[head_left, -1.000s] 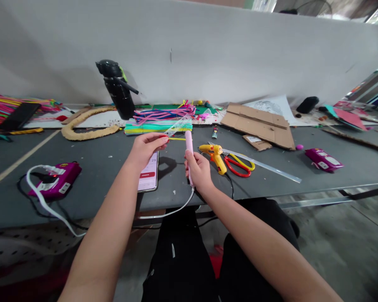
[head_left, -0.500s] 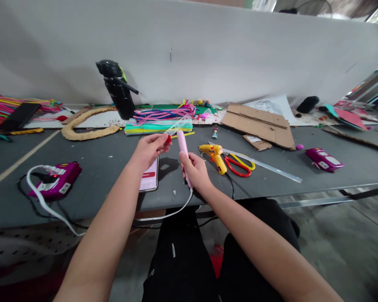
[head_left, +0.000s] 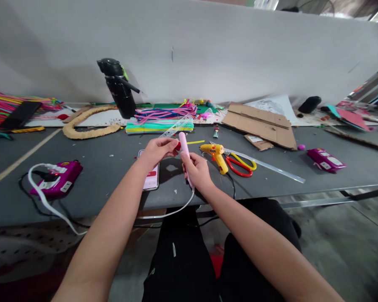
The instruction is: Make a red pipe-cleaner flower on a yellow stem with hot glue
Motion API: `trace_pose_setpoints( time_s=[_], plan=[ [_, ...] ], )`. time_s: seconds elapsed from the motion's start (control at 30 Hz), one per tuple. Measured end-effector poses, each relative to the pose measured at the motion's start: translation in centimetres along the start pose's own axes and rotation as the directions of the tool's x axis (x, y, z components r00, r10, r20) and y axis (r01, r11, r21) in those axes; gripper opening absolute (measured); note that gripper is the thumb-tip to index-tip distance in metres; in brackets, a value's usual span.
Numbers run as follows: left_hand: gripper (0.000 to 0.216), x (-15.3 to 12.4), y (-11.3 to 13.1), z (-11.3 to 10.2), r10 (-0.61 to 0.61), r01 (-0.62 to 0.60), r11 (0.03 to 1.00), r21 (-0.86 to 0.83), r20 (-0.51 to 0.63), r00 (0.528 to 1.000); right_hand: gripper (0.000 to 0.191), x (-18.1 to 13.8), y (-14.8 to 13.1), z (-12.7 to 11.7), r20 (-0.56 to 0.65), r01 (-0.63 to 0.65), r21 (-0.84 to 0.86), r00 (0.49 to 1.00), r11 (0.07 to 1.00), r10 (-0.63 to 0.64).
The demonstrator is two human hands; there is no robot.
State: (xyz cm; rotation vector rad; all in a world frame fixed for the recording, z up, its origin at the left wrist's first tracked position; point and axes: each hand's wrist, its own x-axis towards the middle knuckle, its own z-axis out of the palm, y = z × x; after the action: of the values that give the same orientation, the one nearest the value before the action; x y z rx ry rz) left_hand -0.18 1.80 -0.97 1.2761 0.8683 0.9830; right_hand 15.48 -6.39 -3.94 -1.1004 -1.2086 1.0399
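Note:
My right hand (head_left: 198, 171) is closed round a slim pink corded wand (head_left: 184, 144), which looks like a mini hair straightener. It is held nearly upright, and a white cord leaves its lower end. Between the fingertips of my left hand (head_left: 159, 150) is a small red piece (head_left: 178, 146), its kind unclear. That piece is right beside the wand's upper part; I cannot tell whether they touch. Below my left hand lies a phone (head_left: 151, 179) with a lit screen, partly covered by the hand. To the right of my right hand rests a yellow glue gun (head_left: 219, 157).
Red-and-yellow-handled scissors (head_left: 241, 165) and a clear ruler (head_left: 267, 167) lie right of the glue gun. Pipe cleaners (head_left: 160, 125), a black bottle (head_left: 119, 90) and cardboard (head_left: 261, 123) are at the back. Purple power strips (head_left: 61, 180) stand left and right, with cords at the table's front edge.
My left hand has moved right with the red piece, bringing it up beside the pink wand. More of the phone shows now. My right hand keeps its hold, nearly still.

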Motion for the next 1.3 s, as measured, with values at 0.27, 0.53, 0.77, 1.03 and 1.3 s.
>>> trace_pose_setpoints(
  time_s=[0.27, 0.53, 0.77, 1.03, 1.3],
  plan=[
    [0.037, -0.3, 0.5, -0.1, 0.108, -0.106, 0.993, 0.056, -0.020, 0.994, 0.047, -0.2, -0.3, 0.1, -0.024, -0.014, -0.002, 1.000, 1.000, 0.014],
    [0.030, -0.2, 1.4, -1.0, 0.124, -0.132, 0.991, -0.017, -0.238, 0.963, 0.048, 0.1, 0.0, -0.1, -0.107, -0.049, 0.086, 0.993, 0.995, 0.059],
    [0.025, 0.5, 1.4, -2.7, 0.094, -0.147, 0.985, -0.096, -0.420, 0.903, 0.048, 0.3, 0.0, -0.2, -0.147, -0.063, 0.136, 0.986, 0.989, 0.083],
    [0.037, 0.3, 1.0, -1.2, 0.033, -0.064, 0.992, -0.108, -0.265, 0.964, 0.050, -0.2, -0.4, 0.1, -0.033, -0.032, -0.011, 0.999, 0.999, 0.032],
    [0.045, 0.1, 0.1, 0.3, -0.038, 0.030, 0.995, -0.097, -0.077, 0.996, 0.047, 0.0, 0.0, 0.2, -0.014, 0.000, -0.042, 1.000, 0.999, -0.001]
  ],
)
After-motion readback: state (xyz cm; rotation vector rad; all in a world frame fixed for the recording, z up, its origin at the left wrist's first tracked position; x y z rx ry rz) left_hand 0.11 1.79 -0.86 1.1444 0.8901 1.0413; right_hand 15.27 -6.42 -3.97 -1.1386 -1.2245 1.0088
